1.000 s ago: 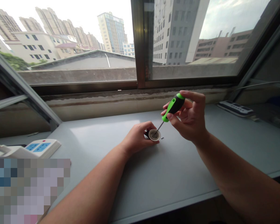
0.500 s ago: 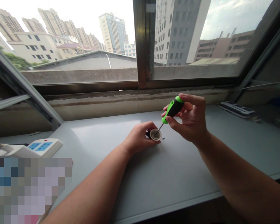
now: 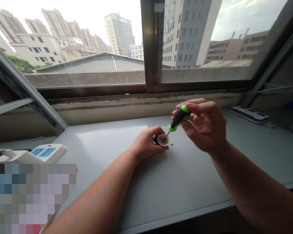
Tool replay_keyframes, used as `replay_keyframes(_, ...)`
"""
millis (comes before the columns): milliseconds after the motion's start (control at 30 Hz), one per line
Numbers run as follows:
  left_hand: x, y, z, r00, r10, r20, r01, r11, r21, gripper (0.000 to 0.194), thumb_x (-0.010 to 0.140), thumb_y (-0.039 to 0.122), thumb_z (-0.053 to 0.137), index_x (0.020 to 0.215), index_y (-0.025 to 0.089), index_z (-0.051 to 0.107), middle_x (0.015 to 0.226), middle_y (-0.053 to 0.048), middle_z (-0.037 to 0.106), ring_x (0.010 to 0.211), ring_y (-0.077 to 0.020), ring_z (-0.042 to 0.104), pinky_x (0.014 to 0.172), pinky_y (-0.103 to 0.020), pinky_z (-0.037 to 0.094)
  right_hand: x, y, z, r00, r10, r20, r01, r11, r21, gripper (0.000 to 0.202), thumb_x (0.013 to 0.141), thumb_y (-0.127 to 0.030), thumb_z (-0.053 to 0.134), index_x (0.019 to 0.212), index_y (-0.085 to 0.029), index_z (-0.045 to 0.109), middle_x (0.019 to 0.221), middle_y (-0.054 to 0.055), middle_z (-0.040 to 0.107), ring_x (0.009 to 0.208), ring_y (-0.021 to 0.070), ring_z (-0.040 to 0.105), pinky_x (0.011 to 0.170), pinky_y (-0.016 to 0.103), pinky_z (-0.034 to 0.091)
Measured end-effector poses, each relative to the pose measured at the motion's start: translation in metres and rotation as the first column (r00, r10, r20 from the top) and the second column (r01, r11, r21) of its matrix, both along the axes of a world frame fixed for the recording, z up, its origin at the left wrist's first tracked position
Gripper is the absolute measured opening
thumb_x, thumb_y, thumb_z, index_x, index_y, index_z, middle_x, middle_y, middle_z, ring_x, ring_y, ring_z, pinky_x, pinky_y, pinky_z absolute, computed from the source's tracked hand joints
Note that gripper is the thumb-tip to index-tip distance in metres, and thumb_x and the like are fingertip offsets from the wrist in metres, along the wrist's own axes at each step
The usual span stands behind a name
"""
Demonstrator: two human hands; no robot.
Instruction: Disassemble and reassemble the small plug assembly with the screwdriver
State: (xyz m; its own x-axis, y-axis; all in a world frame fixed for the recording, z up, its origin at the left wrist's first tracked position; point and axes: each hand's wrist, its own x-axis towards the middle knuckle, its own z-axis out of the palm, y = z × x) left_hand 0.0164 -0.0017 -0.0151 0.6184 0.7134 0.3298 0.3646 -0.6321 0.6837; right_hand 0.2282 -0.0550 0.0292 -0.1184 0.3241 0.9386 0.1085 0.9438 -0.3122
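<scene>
My left hand (image 3: 146,143) is closed around a small round part with a pale rim and a dark body (image 3: 163,140), its open face turned up toward me. What kind of part it is I cannot make out. A green and black screwdriver (image 3: 179,118) stands tilted, its thin shaft reaching into that face. My right hand (image 3: 205,125) grips the screwdriver handle, with fingers and thumb near its top end. Just right of the round part, a small screw (image 3: 171,144) lies on the grey table (image 3: 185,188).
A white power strip with blue sockets (image 3: 48,152) and a plug stands at the left. Another power strip (image 3: 249,114) lies at the back right. Behind the table runs a window sill (image 3: 100,112). A blurred-out patch covers the lower left.
The screwdriver handle has turned about its axis, now showing more of its black side. My right hand has shifted slightly right and its fingers have rolled. My left hand stays in place.
</scene>
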Motion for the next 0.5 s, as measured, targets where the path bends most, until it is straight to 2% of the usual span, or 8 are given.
replay_keyframes(67, 0.0000, -0.0004, 0.0006, 1.000, 0.004, 0.005, -0.004, 1.000, -0.003, 0.034, 0.071, 0.031, 0.089, 0.093, 0.021, 0.065, 0.086, 0.002, 0.071, 0.078, -0.0168, 0.063, 0.073, -0.029, 0.052, -0.0008, -0.0002, 0.0013, 0.999, -0.042, -0.024, 0.043, 0.998, 0.041, 0.051, 0.079, -0.016, 0.083, 0.122, -0.035, 0.064, 0.114, 0.005, 0.058, 0.098, 0.0207, 0.066, 0.074, 0.040, 0.071)
replay_keyframes(133, 0.0000, -0.0004, 0.0005, 1.000, 0.004, 0.008, -0.004, 1.000, -0.002, 0.033, 0.071, 0.031, 0.089, 0.091, 0.021, 0.064, 0.085, 0.002, 0.070, 0.077, -0.0164, 0.062, 0.072, -0.028, 0.051, -0.0015, -0.0014, 0.0023, 0.998, -0.058, -0.038, 0.059, 0.998, 0.035, 0.050, 0.077, -0.021, 0.087, 0.120, -0.036, 0.064, 0.115, 0.005, 0.055, 0.101, 0.0215, 0.065, 0.075, 0.040, 0.071)
replay_keyframes(200, -0.0001, 0.0002, -0.0001, 1.000, 0.003, 0.007, -0.003, 1.000, 0.000, 0.034, 0.071, 0.031, 0.089, 0.091, 0.021, 0.064, 0.085, 0.002, 0.070, 0.077, -0.0164, 0.062, 0.073, -0.028, 0.051, -0.0024, -0.0037, 0.0036, 0.999, -0.031, -0.020, 0.030, 0.999, -0.010, 0.041, 0.085, -0.028, 0.081, 0.121, -0.035, 0.063, 0.126, 0.006, 0.057, 0.115, 0.0253, 0.067, 0.082, 0.044, 0.071)
replay_keyframes(267, -0.0002, 0.0009, -0.0010, 1.000, 0.006, 0.001, -0.006, 1.000, -0.003, 0.034, 0.071, 0.032, 0.089, 0.092, 0.022, 0.064, 0.086, 0.002, 0.071, 0.078, -0.0168, 0.063, 0.073, -0.028, 0.051, -0.0034, -0.0059, 0.0050, 1.000, 0.017, 0.002, -0.017, 0.999, -0.041, 0.032, 0.093, -0.027, 0.072, 0.123, -0.033, 0.062, 0.133, 0.008, 0.060, 0.123, 0.0280, 0.067, 0.090, 0.050, 0.070)
replay_keyframes(300, -0.0003, 0.0011, -0.0013, 1.000, 0.007, -0.001, -0.007, 1.000, -0.004, 0.034, 0.071, 0.032, 0.089, 0.092, 0.022, 0.064, 0.086, 0.002, 0.071, 0.078, -0.0168, 0.063, 0.073, -0.028, 0.051, -0.0038, -0.0064, 0.0055, 1.000, 0.024, 0.010, -0.024, 0.999, -0.037, 0.031, 0.093, -0.024, 0.070, 0.123, -0.032, 0.062, 0.131, 0.008, 0.062, 0.121, 0.0277, 0.068, 0.091, 0.051, 0.069)
replay_keyframes(367, -0.0005, 0.0012, -0.0016, 1.000, 0.006, -0.002, -0.006, 1.000, -0.006, 0.033, 0.072, 0.032, 0.089, 0.092, 0.022, 0.064, 0.086, 0.002, 0.071, 0.078, -0.0168, 0.063, 0.073, -0.028, 0.052, -0.0040, -0.0061, 0.0062, 1.000, -0.010, 0.003, 0.010, 1.000, 0.012, 0.035, 0.088, -0.019, 0.074, 0.118, -0.032, 0.063, 0.117, 0.006, 0.065, 0.105, 0.0235, 0.071, 0.085, 0.047, 0.070)
replay_keyframes(433, -0.0005, 0.0010, -0.0014, 1.000, 0.007, 0.002, -0.007, 1.000, -0.004, 0.033, 0.071, 0.031, 0.088, 0.091, 0.022, 0.064, 0.086, 0.003, 0.071, 0.077, -0.0167, 0.063, 0.073, -0.028, 0.052, -0.0030, -0.0050, 0.0062, 0.996, -0.078, -0.036, 0.080, 0.995, 0.064, 0.041, 0.078, -0.018, 0.084, 0.110, -0.033, 0.064, 0.103, 0.002, 0.060, 0.089, 0.0192, 0.067, 0.075, 0.041, 0.069)
replay_keyframes(500, -0.0004, 0.0009, -0.0013, 1.000, 0.011, 0.006, -0.011, 1.000, -0.004, 0.032, 0.071, 0.031, 0.089, 0.090, 0.021, 0.064, 0.086, 0.002, 0.071, 0.077, -0.0167, 0.063, 0.073, -0.028, 0.052, -0.0014, -0.0049, 0.0062, 0.991, -0.114, -0.071, 0.119, 0.990, 0.073, 0.040, 0.074, -0.023, 0.089, 0.104, -0.033, 0.063, 0.100, 0.002, 0.056, 0.087, 0.0190, 0.064, 0.073, 0.041, 0.068)
